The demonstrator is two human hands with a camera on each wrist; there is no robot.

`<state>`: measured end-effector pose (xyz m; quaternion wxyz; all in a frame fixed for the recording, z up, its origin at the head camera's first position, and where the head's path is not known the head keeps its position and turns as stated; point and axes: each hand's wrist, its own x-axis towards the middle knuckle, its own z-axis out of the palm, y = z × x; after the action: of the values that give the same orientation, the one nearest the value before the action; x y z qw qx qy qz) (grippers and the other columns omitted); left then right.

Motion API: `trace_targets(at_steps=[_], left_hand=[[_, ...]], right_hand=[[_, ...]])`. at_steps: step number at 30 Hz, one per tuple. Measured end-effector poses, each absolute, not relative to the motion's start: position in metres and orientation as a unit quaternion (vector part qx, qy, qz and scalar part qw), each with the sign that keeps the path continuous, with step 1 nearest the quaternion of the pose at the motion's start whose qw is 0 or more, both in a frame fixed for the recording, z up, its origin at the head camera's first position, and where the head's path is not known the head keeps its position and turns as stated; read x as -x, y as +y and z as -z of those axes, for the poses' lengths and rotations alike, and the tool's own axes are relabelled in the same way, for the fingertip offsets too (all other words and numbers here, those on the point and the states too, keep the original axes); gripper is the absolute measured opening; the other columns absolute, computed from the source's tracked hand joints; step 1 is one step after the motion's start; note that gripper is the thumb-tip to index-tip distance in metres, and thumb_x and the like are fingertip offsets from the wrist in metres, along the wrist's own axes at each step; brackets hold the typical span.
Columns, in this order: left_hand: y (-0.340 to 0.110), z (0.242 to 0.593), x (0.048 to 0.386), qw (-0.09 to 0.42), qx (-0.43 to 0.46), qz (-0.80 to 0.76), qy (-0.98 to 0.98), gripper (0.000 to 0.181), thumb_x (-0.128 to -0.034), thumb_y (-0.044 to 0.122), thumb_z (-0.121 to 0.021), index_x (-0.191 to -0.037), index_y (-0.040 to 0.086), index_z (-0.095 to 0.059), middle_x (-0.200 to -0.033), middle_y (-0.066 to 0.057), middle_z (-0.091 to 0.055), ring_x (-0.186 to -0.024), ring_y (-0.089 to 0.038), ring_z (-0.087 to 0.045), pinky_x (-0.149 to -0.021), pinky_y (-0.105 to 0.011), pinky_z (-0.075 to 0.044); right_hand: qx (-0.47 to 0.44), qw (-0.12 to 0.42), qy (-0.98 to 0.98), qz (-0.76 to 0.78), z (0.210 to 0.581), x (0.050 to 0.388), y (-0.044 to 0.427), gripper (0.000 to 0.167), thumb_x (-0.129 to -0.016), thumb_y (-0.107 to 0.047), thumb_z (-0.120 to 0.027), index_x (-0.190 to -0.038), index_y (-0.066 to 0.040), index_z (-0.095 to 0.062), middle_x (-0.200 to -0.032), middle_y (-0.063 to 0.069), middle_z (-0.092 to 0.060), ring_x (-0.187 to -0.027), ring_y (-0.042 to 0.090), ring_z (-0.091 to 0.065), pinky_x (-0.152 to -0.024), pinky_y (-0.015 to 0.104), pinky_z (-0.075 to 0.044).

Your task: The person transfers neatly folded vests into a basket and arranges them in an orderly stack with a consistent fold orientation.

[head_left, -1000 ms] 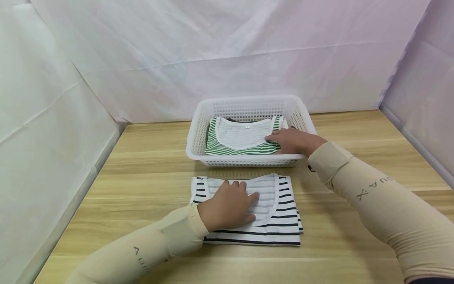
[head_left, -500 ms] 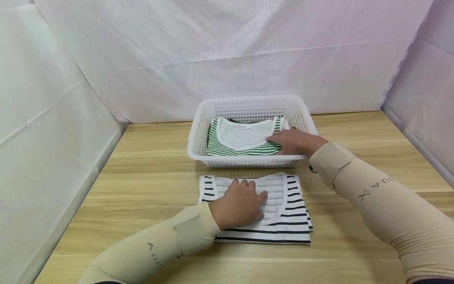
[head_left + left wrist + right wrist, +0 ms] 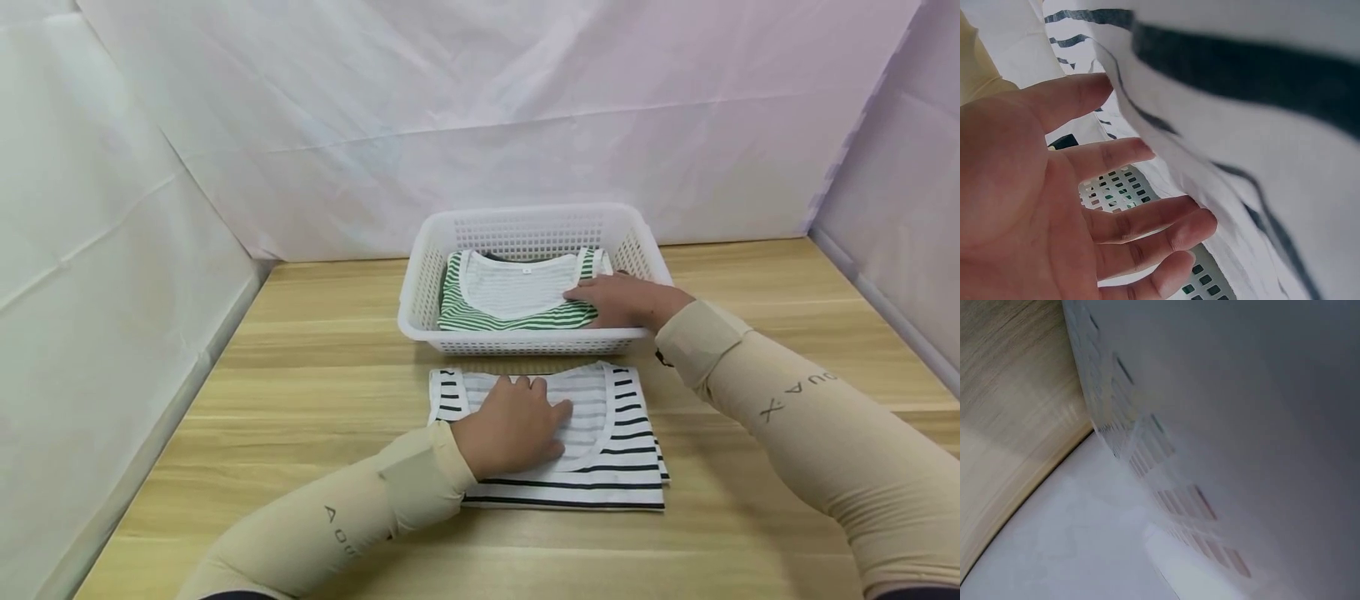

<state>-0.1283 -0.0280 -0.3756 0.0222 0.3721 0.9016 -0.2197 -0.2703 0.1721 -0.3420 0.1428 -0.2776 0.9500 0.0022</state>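
In the head view, a folded white shirt with black stripes point(image 3: 630, 454) lies on the table in front of the basket. My left hand point(image 3: 513, 425) rests on its neckline area, fingers spread and fairly straight. The left wrist view shows the fingertips point(image 3: 1194, 228) against the striped cloth. Inside the white plastic basket point(image 3: 525, 340) lies a folded green-striped shirt point(image 3: 517, 287). My right hand point(image 3: 618, 298) reaches over the basket's right side and lies on that shirt's right edge, one finger extended across it. The basket's front rim hides the lower part of this hand.
The wooden table point(image 3: 315, 375) meets a white sheet point(image 3: 487, 100) behind the basket. Sheets also hang at the left and right sides. Something dark shows under the green-striped shirt at the back. The right wrist view holds mostly the basket's outer wall point(image 3: 1229, 425).
My left hand has slid to the right, and the black-striped shirt has moved along beneath it. The right hand, basket and green-striped shirt have stayed in place.
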Motion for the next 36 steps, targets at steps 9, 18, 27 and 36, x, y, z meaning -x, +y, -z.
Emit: trace_targets(at_steps=[9,18,27,36], left_hand=[[-0.034,0.377,0.133,0.058,-0.372,0.150,0.914,0.048,-0.0980,0.058,-0.050,-0.138,0.032,-0.055,-0.119,-0.006,-0.066,-0.108,-0.025,-0.065,-0.086,-0.043,-0.054],[-0.093,0.362,0.141,0.018,-0.370,-0.017,0.929,0.046,-0.0986,0.046,-0.059,-0.139,0.025,-0.058,-0.130,-0.002,-0.065,-0.122,-0.024,-0.060,-0.102,-0.046,-0.048],[-0.137,0.362,0.159,-0.012,-0.335,-0.071,0.940,0.041,-0.0940,0.036,-0.069,-0.131,0.021,-0.064,-0.124,-0.001,-0.067,-0.117,-0.024,-0.062,-0.103,-0.046,-0.046],[-0.147,0.376,0.168,0.048,-0.287,-0.051,0.955,0.049,-0.0936,0.033,-0.070,-0.138,0.020,-0.058,-0.135,-0.008,-0.062,-0.124,-0.035,-0.058,-0.097,-0.056,-0.048]], right_hand=[[0.277,0.130,0.951,0.047,0.344,0.270,0.181,0.061,-0.098,-0.039,-0.063,-0.148,-0.008,-0.048,-0.153,0.021,-0.044,-0.144,0.042,-0.037,-0.115,0.059,-0.032],[0.307,-0.029,0.938,0.155,0.304,0.220,0.188,0.035,-0.095,-0.031,-0.069,-0.124,-0.012,-0.069,-0.121,0.006,-0.067,-0.113,0.025,-0.061,-0.095,0.048,-0.051],[0.374,0.020,0.908,0.189,0.306,0.155,0.184,0.019,-0.095,-0.029,-0.069,-0.113,-0.021,-0.072,-0.078,-0.016,-0.058,-0.067,0.000,-0.051,-0.059,0.021,-0.047],[0.314,0.083,0.940,0.108,0.350,0.159,0.199,0.024,-0.091,-0.027,-0.073,-0.111,-0.014,-0.073,-0.078,-0.010,-0.057,-0.067,0.002,-0.048,-0.060,0.022,-0.042]])
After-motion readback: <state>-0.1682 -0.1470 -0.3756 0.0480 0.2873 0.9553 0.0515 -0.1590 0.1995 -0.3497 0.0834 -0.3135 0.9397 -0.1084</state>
